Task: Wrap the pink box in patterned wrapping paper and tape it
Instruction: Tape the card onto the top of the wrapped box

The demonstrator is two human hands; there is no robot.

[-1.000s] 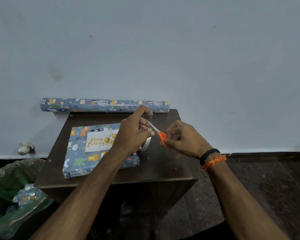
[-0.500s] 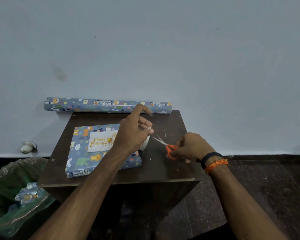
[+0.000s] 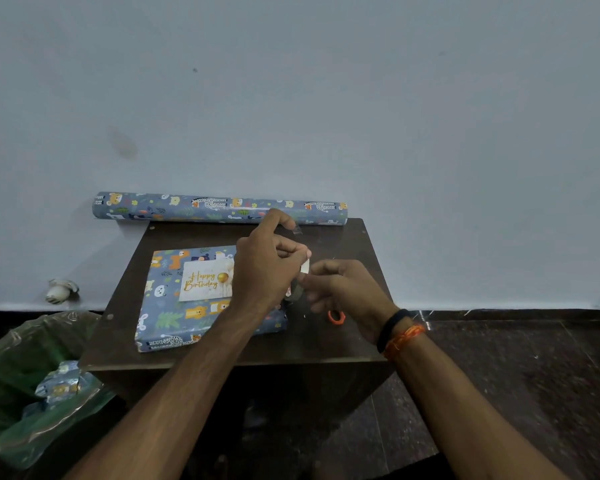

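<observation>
A tape roll is gripped by the left hand and pinched by the right hand near the table's right edge; clear tape's probably flimsy and clingy, so best held by the ends.

A plain room in a home seems likeliest: a small dark brown wooden counter is standing against a bare pale painted wall, dark speckled stone floor is spreading below, and a green plastic rubbish bag is sitting beside it.
</observation>
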